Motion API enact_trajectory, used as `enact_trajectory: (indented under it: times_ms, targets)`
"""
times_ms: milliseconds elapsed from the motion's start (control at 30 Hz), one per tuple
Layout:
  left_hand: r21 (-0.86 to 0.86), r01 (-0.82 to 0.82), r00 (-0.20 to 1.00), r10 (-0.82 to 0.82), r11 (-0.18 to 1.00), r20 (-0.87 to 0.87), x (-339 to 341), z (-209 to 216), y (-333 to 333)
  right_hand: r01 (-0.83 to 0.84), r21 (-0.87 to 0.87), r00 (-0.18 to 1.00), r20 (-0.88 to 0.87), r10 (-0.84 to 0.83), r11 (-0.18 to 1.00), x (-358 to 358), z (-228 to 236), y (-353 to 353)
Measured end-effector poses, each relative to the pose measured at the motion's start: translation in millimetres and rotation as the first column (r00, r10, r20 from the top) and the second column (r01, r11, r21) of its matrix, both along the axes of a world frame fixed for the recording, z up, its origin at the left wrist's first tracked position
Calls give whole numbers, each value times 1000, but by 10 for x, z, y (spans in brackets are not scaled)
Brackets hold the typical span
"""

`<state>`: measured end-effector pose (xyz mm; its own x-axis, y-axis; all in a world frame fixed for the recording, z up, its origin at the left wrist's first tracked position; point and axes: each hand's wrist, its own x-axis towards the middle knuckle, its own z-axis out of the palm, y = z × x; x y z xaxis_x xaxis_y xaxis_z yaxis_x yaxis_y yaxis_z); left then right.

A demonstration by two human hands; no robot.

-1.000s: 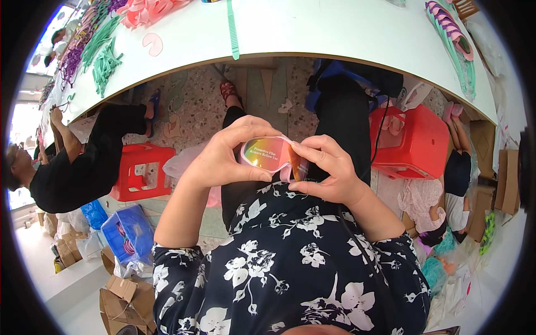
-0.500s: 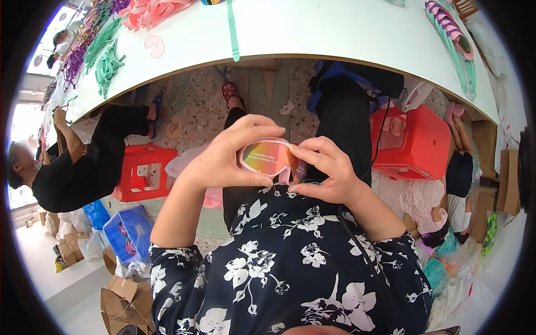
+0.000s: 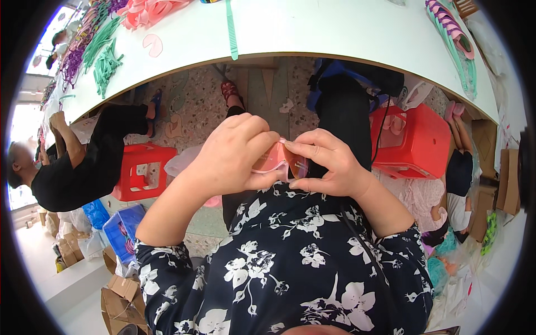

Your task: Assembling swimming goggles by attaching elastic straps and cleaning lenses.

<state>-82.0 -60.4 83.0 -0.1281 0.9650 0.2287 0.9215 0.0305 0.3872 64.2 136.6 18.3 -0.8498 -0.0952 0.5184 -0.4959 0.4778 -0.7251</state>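
Observation:
Between my two hands, over my lap, is a pair of swim goggles (image 3: 271, 160) with a pink frame and orange-gold mirrored lenses carrying print. My left hand (image 3: 234, 153) is closed around one eyepiece, its back covering much of that lens, thumb along the lower edge by the nose bridge. At the other eyepiece my right hand (image 3: 329, 164) grips with thumb below and forefinger above, fingertips close to the bridge. The right lens is tilted away. No strap shows on the goggles.
Ahead stands a white table (image 3: 312, 30) holding a green strap (image 3: 231, 33), pink pieces (image 3: 148, 12), green straps (image 3: 106, 67), and a stack of goggles (image 3: 455, 42) with green straps. Red stools (image 3: 413, 139) flank me. A co-worker in black (image 3: 84, 162) sits at the left.
My left hand has rolled over the goggles and now covers most of the left lens, which showed fully before. The right hand keeps nearly the same hold.

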Motion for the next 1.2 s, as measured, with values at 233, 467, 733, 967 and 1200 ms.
enact_trajectory:
  times_ms: [233, 467, 733, 967, 1200]
  targets:
    - [-21, -98, 994, 97, 995, -54, 167, -152, 31, -49, 60, 998, 37, 47, 997, -52, -11, 88]
    - [226, -112, 993, 115, 968, 1, 200, -398, 34, 9, -689, 863, 371, 342, 725, -70, -225, 196]
    - [210, -136, 990, 140, 968, -2, 230, -439, 63, 68, -907, 728, 330, 601, 415, -90, -281, 163]
    - [230, -224, 974, 221, 947, 39, 197, -536, -37, 122, -956, 792, 255, 554, 266, 244, -413, 125]
    - [225, -289, 957, 285, 930, 54, 239, -564, -31, 205, -967, 823, 256, 507, 154, 439, -382, -32]
